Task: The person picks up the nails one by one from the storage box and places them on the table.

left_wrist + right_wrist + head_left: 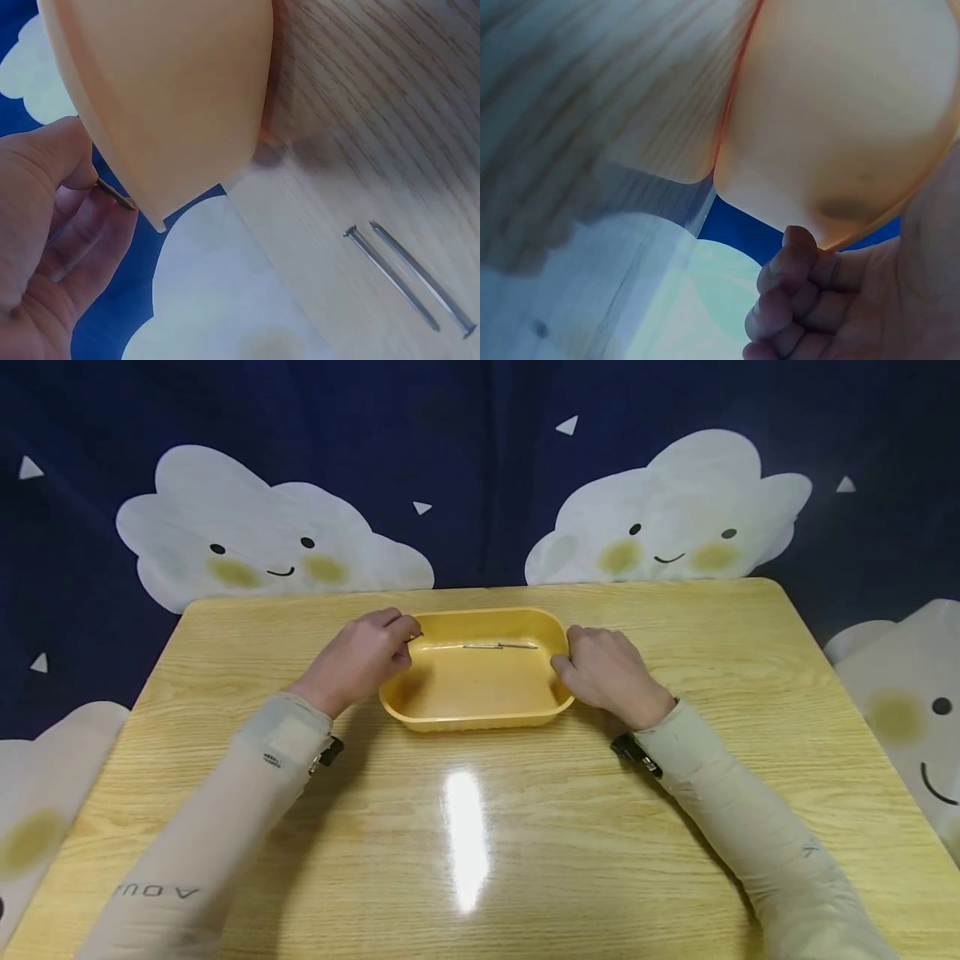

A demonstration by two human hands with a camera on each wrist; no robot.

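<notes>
A yellow plastic basin (480,722) is at the middle of the table, between my two hands. My left hand (366,652) is at its left rim and pinches a thin dark nail (115,193) between thumb and fingers, beside the basin's outer wall (172,90). My right hand (609,670) grips the right rim, its thumb over the inside and its curled fingers (780,315) against the outside. Inside the basin, two thin metal nails (482,646) lie end to end along the far side of its floor. How far the left fingers touch the rim is hard to tell.
Two more nails (394,277) lie side by side on the wooden table (360,843) in the left wrist view; my left hand seems to hide them in the head view. A dark blue cloth (480,468) with white clouds hangs behind the table's far edge.
</notes>
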